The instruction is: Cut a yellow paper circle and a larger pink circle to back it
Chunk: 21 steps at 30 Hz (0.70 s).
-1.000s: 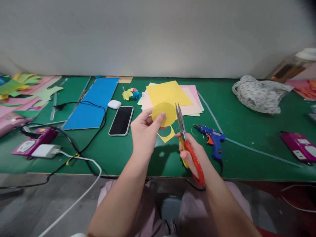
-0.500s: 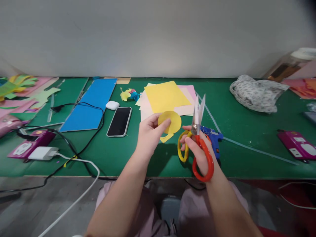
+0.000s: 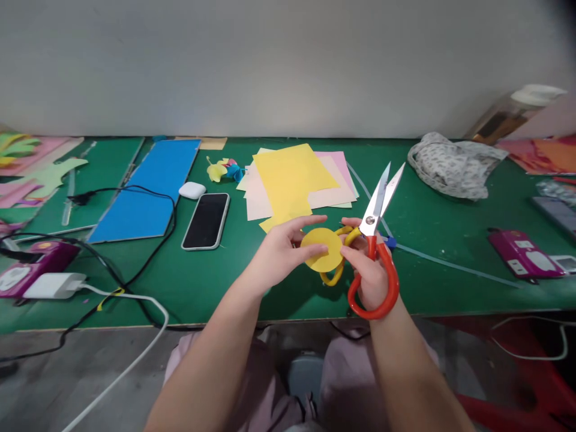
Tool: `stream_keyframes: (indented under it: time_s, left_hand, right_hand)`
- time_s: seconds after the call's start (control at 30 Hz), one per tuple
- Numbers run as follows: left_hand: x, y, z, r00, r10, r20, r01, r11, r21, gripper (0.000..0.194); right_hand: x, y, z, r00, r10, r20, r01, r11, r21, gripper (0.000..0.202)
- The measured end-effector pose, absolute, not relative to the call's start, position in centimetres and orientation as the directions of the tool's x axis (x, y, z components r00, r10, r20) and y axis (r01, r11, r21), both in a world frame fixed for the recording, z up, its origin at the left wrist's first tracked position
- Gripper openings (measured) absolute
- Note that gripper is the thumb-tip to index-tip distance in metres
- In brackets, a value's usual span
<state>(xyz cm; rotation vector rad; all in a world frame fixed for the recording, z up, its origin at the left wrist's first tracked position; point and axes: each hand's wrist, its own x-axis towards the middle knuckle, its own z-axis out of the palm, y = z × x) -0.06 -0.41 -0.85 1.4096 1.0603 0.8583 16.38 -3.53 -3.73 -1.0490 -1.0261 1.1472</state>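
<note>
My left hand (image 3: 283, 251) pinches a round yellow paper disc (image 3: 327, 239) between thumb and fingers, above the green table. My right hand (image 3: 371, 277) holds scissors (image 3: 369, 221) with one red and one yellow handle, their blades parted and pointing up and away. The right thumb tip is at the disc's right edge; whether it grips the paper I cannot tell. Part of the yellow handle loop is hidden behind the disc. Beyond the hands, a yellow paper sheet (image 3: 294, 174) lies on a stack of pale pink paper (image 3: 258, 204).
Left of the stack lie a phone (image 3: 206, 222), a white earbud case (image 3: 192, 191), small paper flowers (image 3: 218, 171) and a blue board (image 3: 148, 198) crossed by a black cable. A patterned cloth bag (image 3: 454, 165) and a purple power strip (image 3: 524, 255) are on the right.
Both hands have come closer together, the disc moving right and slightly down toward the scissors. The scissors have tilted right with blades wider apart. The yellow strip below the disc no longer shows there.
</note>
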Motion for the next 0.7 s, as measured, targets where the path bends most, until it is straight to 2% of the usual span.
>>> stream_keyframes:
  time_s: [0.1,0.27,0.33,0.5,0.7]
  left_hand:
    - [0.0,-0.4,-0.9,0.337,0.94,-0.056,0.143,0.007,0.99,0.052]
    - [0.2,-0.2,-1.4,0.185,0.981,0.05,0.104,-0.07,0.992,0.054]
    - [0.2,-0.2,-1.4,0.185,0.981,0.064,0.104,-0.085,0.991,0.054]
    - [0.4,-0.3,-1.4,0.23,0.972,0.053,0.133,-0.086,0.987,0.053]
    - [1.7,-0.6,-2.2,0.222,0.975,0.001,-0.006,0.001,1.0,0.057]
  right_hand:
    - [16.3,-3.6,-3.6,0.133,0.986,0.095,-0.139,0.114,-0.984,0.034]
    - [16.0,-3.8,-3.1,0.043,0.998,0.039,-0.055,0.041,-0.998,0.035]
    - [16.0,-3.8,-3.0,0.023,0.999,0.033,-0.021,0.034,-0.999,0.036]
    - [16.1,-3.7,-3.5,0.1,0.992,0.078,0.009,0.078,-0.997,0.036]
    - [16.0,-3.4,-3.8,0.244,0.964,0.105,0.014,0.105,-0.994,0.038]
